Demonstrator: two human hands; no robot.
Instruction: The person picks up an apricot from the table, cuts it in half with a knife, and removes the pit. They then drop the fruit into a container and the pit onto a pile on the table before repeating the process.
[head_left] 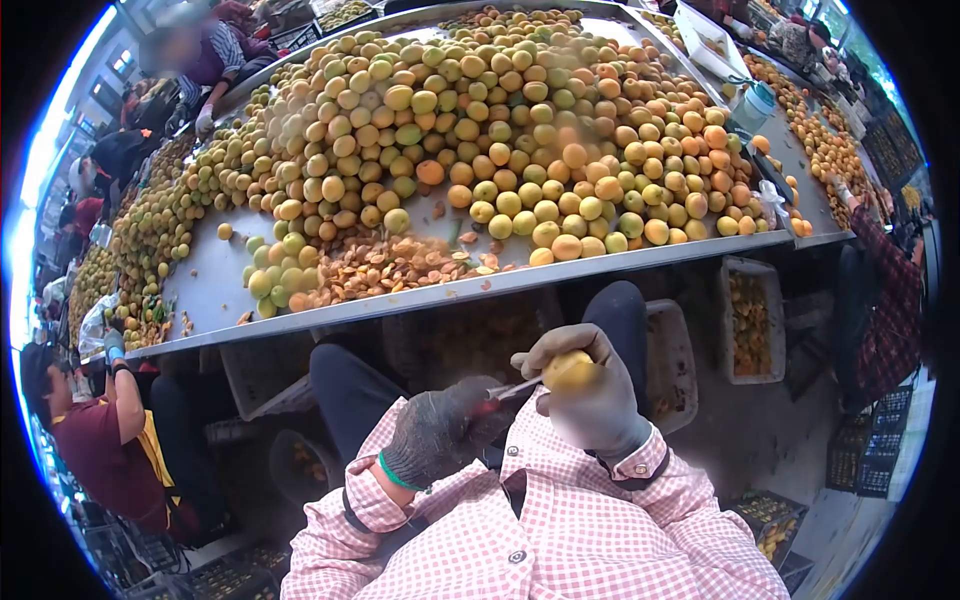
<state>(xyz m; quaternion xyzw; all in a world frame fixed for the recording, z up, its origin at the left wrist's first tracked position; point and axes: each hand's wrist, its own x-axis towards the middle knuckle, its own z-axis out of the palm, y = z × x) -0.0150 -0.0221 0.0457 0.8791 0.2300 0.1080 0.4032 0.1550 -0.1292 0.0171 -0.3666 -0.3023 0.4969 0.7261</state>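
Observation:
My left hand (445,430), in a dark knitted glove with a green cuff, is closed around a small knife (517,388). Its thin blade points right and meets a yellow apricot (570,373). That fruit sits in the curled fingers of my right hand (598,400), which wears a grey glove. Most of the knife handle is hidden in my left fist. Both hands are above my lap, below the table's near edge. On the metal table (215,265) in front lies a large heap of apricots (430,110), green to orange.
A pile of brown-orange fruit pieces (390,268) lies near the table edge. Crates stand beneath, including a white one (752,320) at right and another (670,365) by my knee. A co-worker (110,450) sits at left; others are around the tables. A bluish jar (755,105) stands at right.

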